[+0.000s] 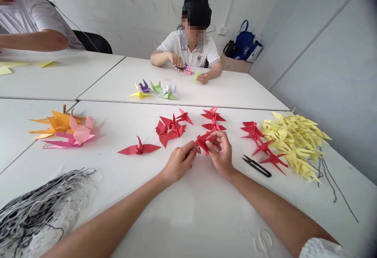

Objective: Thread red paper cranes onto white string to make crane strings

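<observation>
A folded red paper crane [203, 141] is held up over the table, pinched between the thumb and fingers of my right hand [220, 154]. My left hand [179, 163] is closed in a pinch at the crane's left side; something thin shows at its fingertips, too small to name. Just beyond both hands lie several more red cranes [170, 128], with two others [213, 124] behind my right fingers. A single red crane [139, 148] rests to the left of my left hand. Black thread snips [257, 166] lie to the right of my right hand.
Yellow cranes [294, 144] are heaped at the right beside a row of red ones [263, 146]. Orange and pink cranes [60, 124] sit at the left, above tangled black and white string [38, 207]. Across the table a person [191, 50] handles a light green crane [196, 77].
</observation>
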Tool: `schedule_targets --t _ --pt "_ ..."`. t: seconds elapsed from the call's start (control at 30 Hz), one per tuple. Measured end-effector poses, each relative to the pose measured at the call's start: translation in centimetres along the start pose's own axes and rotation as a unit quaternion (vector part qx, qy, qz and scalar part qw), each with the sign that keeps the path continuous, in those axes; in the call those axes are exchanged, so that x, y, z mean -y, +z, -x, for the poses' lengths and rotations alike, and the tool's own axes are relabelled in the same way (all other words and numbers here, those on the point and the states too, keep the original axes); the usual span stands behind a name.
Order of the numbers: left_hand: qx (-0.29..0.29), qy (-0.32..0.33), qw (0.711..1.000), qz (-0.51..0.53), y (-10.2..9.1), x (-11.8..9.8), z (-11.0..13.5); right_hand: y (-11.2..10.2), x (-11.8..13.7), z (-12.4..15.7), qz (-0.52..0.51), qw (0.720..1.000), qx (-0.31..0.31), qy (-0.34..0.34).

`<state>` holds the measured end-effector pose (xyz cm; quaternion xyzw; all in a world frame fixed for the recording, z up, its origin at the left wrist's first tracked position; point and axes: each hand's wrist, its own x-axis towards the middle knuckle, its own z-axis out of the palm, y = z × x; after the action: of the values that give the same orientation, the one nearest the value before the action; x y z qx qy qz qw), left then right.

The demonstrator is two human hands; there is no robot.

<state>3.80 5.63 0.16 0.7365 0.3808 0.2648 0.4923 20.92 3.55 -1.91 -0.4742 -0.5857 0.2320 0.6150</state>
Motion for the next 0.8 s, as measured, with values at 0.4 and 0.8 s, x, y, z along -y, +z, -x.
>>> schedule_targets --t 0.4,0.8 --pt "-0.041 -0.009 0.998 0.053 0.20 0.28 -0.10 0.09 -0.43 0.35 0.066 0.990 0.015 -0.126" --pt "-0.035 0.000 0.997 0.068 0.18 -0.10 0.14 0.09 0.04 0.16 0.082 0.986 0.051 -0.136"
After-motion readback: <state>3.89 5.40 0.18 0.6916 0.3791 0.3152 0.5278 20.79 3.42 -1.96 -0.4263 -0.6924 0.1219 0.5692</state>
